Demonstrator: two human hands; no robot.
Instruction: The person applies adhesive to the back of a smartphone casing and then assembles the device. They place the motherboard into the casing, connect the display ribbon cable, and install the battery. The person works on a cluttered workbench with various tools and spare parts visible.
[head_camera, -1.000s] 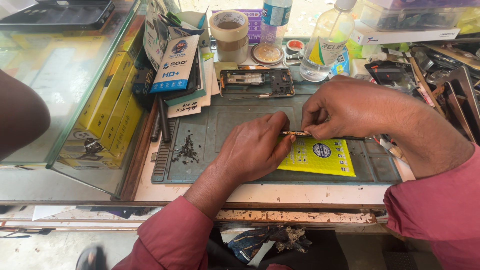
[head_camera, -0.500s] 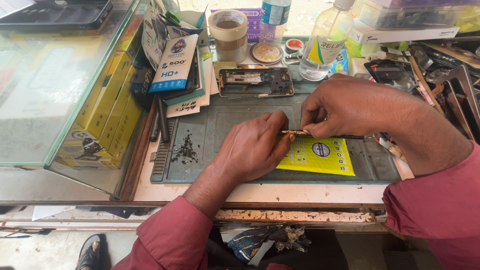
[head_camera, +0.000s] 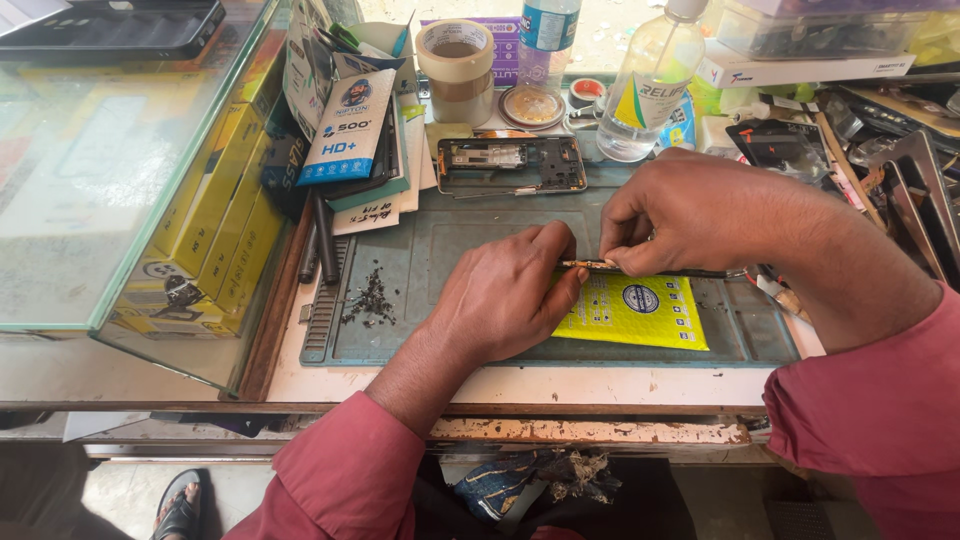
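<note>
- Little has shifted since a second ago: your left hand (head_camera: 505, 300) and right hand (head_camera: 690, 215) stay together over the mat, and only the view has crept slightly.
- Both hands are closed in a pinch on one thin flat part (head_camera: 590, 265), brownish and metallic-looking, held level between them, probably so each end is steadied.
- That part sits at the middle of the grey-green work mat (head_camera: 450, 250), just above a glossy yellow packet (head_camera: 640, 312) lying at 5 o'clock.
- At 12 o'clock lies an opened phone frame (head_camera: 510, 165), dark, rectangular, with its innards exposed.
- Loose dark screws and bits (head_camera: 370, 300) are heaped at 9 o'clock on the ribbed mat, kept off your working spot.
- A tape roll (head_camera: 458, 60) and clear plastic bottle (head_camera: 645, 85) stand at the bench's far edge.
</note>
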